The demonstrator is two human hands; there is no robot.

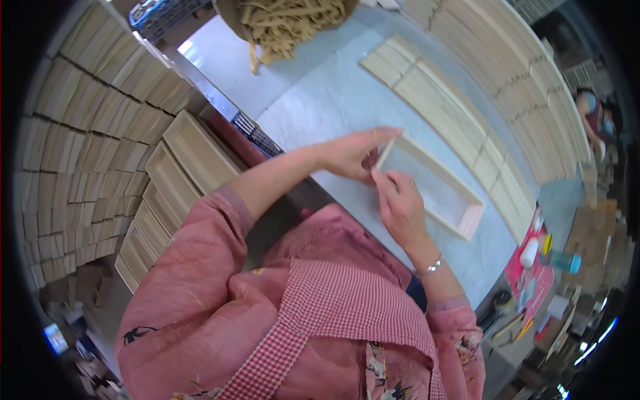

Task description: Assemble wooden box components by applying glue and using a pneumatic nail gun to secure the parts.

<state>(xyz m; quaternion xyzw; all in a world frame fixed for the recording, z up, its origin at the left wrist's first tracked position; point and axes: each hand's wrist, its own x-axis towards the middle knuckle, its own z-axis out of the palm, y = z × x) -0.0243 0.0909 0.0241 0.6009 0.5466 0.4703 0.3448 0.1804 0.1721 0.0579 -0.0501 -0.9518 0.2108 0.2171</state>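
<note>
A shallow rectangular frame of pale wood (pixel 447 172) lies slantwise on the pale tabletop (pixel 313 113), which shows through its middle. My left hand (pixel 352 155) is closed on the frame's left end, fingers stretched along its outer side and thumb turned inward. Close beside it, my right hand (pixel 402 208) is closed at the near left corner, thumb and fingertips pressed together against the wood. Whether a small piece sits between those fingertips is hidden. The frame's right end wall (pixel 472 221) rests free of both hands.
Flat wooden slats (pixel 440 100) lie in rows beyond the frame, with long board stacks (pixel 507 73) behind. A container of tan strips (pixel 293 23) stands far left. Wooden trays (pixel 193 150) and stacked boards (pixel 80 147) fill the left. Bottles (pixel 530 253) stand at right.
</note>
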